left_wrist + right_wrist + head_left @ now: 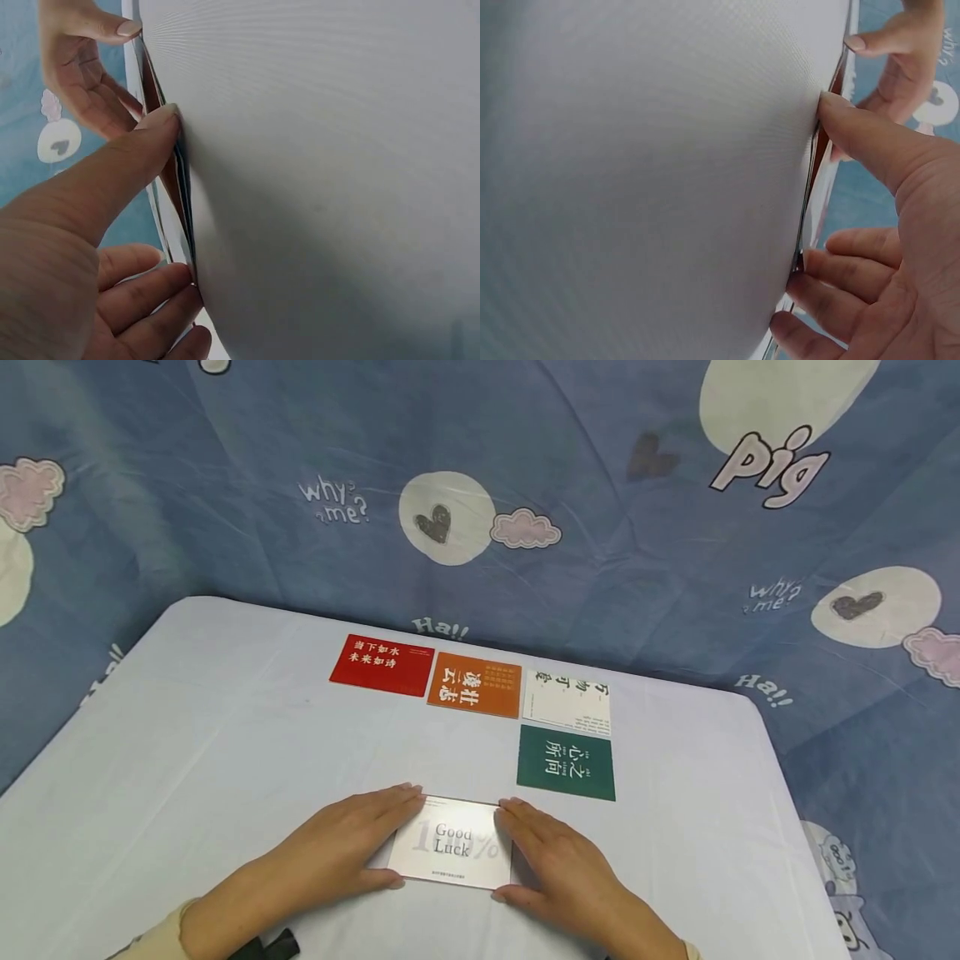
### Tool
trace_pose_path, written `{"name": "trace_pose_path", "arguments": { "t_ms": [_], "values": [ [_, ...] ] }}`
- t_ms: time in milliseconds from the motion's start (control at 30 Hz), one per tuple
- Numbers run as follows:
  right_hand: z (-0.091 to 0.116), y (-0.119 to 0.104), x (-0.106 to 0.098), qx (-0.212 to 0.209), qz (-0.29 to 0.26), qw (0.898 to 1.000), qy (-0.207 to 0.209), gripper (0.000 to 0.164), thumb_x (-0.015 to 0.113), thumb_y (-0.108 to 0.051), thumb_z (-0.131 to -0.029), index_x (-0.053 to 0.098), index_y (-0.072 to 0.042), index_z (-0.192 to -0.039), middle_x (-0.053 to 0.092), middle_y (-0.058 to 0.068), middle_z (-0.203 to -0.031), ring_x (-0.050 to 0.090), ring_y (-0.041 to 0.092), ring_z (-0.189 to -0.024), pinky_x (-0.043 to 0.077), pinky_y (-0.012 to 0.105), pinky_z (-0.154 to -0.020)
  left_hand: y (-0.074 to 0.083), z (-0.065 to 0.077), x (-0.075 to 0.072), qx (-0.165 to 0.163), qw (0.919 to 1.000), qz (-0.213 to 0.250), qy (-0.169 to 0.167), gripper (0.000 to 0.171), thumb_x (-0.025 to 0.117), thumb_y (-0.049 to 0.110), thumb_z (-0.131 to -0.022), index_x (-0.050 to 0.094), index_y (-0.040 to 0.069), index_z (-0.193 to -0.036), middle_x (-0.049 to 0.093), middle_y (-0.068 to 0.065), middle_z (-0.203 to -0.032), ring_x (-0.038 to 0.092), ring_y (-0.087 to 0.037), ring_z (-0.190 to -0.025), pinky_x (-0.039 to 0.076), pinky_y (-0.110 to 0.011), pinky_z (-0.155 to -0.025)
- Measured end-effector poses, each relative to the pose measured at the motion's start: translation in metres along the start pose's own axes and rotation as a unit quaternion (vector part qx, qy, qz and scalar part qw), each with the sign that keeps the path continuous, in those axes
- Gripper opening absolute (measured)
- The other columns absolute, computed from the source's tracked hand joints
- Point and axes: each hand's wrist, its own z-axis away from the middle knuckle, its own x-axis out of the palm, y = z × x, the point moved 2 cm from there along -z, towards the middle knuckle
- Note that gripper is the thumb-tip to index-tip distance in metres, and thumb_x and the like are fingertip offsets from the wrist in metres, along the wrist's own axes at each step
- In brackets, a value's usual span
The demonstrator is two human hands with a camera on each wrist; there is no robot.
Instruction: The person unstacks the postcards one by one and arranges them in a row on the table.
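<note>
Stack gripped between our two hands, a squaring-up step by our reading.
Our left hand (348, 843) and right hand (566, 864) pinch the stack (450, 864) at either end, thumbs nearest us; its layers gape, so the next move seems to call for even inward pressure. Beyond the right fingers lie the green card (566, 762), then the white card (567, 702); leftward, the orange card (474, 685) and red card (382, 665).

My left hand (347, 837): thumb near, fingers far, gripping.
My right hand (561, 862): mirrors it, palm inward.
</note>
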Motion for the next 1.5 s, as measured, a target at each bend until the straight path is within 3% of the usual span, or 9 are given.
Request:
{"name": "trace_pose_path", "arguments": {
  "t_ms": [400,700,1033,1300,1500],
  "values": [
    [0.003,0.001,-0.005,0.011,-0.035,0.999,0.015,0.09,0.086,-0.053,-0.083,0.053,-0.008,-0.153,0.052,0.006,-0.157,0.053,0.023,-0.14,0.049,0.043,-0.111,-0.002,0.0,0.0,0.0,0.9999,0.014,-0.002,0.097,0.093,0.046,-0.076,0.051,0.008,-0.155,0.051,-0.008,-0.157,0.052,-0.029,-0.14,0.048,-0.051,-0.111],
    [0.002,0.002,-0.015,0.002,-0.035,0.999,0.028,0.092,0.085,-0.052,-0.084,0.048,-0.009,-0.157,0.05,0.003,-0.159,0.051,0.02,-0.142,0.048,0.041,-0.112,-0.003,0.004,-0.011,0.009,0.9994,0.023,0.025,0.096,0.091,0.044,-0.08,0.047,0.009,-0.158,0.05,-0.005,-0.158,0.054,-0.028,-0.139,0.049,-0.051,-0.11],
    [-0.012,0.007,-0.028,-0.011,-0.021,0.999,0.029,0.092,0.087,-0.047,-0.084,0.047,-0.005,-0.156,0.048,0.008,-0.16,0.052,0.025,-0.142,0.05,0.045,-0.109,-0.008,-0.004,-0.024,0.023,0.9988,0.01,0.043,0.097,0.091,0.042,-0.082,0.044,0.004,-0.158,0.045,-0.009,-0.161,0.052,-0.031,-0.141,0.051,-0.049,-0.107],
    [-0.02,0.012,-0.037,-0.015,-0.018,0.999,0.036,0.092,0.087,-0.048,-0.085,0.047,-0.006,-0.157,0.047,0.007,-0.161,0.049,0.026,-0.144,0.05,0.046,-0.11,-0.013,-0.01,-0.027,0.045,0.9952,-0.001,0.087,0.095,0.092,0.039,-0.081,0.047,0.004,-0.156,0.047,-0.01,-0.16,0.055,-0.031,-0.138,0.052,-0.049,-0.106],
    [-0.03,0.017,-0.041,-0.019,-0.005,0.999,0.033,0.092,0.087,-0.047,-0.085,0.047,-0.006,-0.157,0.045,0.009,-0.162,0.045,0.026,-0.147,0.048,0.048,-0.111,-0.018,-0.017,-0.028,0.038,0.9955,0.003,0.087,0.095,0.09,0.04,-0.083,0.044,0.003,-0.158,0.043,-0.01,-0.163,0.054,-0.03,-0.139,0.052,-0.047,-0.106]
  ]
}}
